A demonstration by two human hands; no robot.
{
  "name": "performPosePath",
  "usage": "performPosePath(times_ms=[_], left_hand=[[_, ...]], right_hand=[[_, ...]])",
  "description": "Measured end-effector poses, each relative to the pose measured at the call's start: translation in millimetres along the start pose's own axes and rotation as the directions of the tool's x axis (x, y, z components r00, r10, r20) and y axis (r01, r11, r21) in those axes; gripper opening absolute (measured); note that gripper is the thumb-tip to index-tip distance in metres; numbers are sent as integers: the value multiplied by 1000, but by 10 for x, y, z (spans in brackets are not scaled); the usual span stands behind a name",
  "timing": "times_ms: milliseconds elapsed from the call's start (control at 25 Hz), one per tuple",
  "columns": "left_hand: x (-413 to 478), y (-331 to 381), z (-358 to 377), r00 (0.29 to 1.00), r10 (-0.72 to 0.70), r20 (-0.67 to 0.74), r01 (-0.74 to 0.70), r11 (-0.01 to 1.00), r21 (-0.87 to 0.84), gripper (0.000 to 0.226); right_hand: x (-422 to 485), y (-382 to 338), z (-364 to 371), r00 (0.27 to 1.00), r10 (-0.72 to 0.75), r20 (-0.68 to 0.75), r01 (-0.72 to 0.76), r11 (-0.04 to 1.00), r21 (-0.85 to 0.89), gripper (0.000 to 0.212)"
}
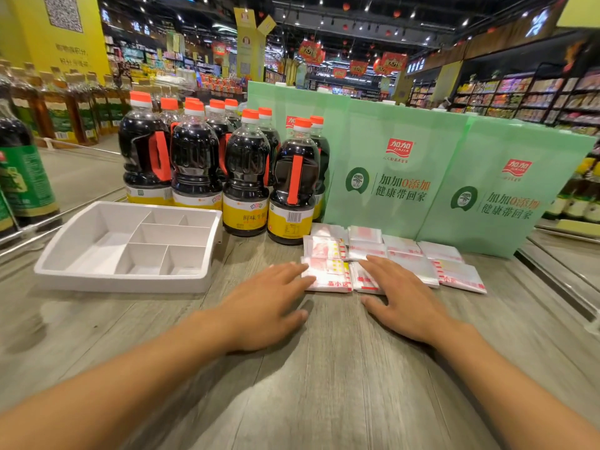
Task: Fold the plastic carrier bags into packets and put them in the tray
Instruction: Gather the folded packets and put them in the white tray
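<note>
Neither grip holds anything: the left hand (pixel 269 300) and right hand (pixel 402 293) lie flat on the table (pixel 324 384), straight fingertips touching the nearest folded bag packets (pixel 328 250) at 12 o'clock, with the white tray (pixel 120 282) at 10 o'clock, soy bottles (pixel 246 177) and green bags (pixel 389 177) behind, packet print blurred.

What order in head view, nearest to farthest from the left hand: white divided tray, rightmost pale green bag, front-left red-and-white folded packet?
1. Red-and-white folded packet, at the left hand's fingertips.
2. White divided tray, to the left.
3. Pale green bag, far right.
</note>
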State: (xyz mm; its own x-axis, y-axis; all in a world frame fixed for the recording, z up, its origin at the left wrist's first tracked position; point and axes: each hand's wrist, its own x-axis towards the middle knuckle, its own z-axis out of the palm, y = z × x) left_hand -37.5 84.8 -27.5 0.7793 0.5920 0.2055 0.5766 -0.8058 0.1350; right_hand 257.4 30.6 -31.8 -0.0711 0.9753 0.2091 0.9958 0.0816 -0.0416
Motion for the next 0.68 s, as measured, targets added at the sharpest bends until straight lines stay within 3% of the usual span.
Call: performPosePath(times_ms=[120,280,480,680], left_hand=[[378,-69,83,999,26,-30,-26,1000,3,69],[707,-82,147,998,38,40,-39,999,23,61],[854,-76,144,997,80,-14,-71,946,315,34],[788,-173,190,984,113,-139,-80,971,227,23]], right_hand=[[-46,113,54,1000,27,14,-27,999,29,72],[-34,75,15,994,66,87,-73,994,77,65],[132,-131,-101,999,16,36,-8,978,-208,23],[201,-187,-92,998,45,-31,-52,953,-298,18]])
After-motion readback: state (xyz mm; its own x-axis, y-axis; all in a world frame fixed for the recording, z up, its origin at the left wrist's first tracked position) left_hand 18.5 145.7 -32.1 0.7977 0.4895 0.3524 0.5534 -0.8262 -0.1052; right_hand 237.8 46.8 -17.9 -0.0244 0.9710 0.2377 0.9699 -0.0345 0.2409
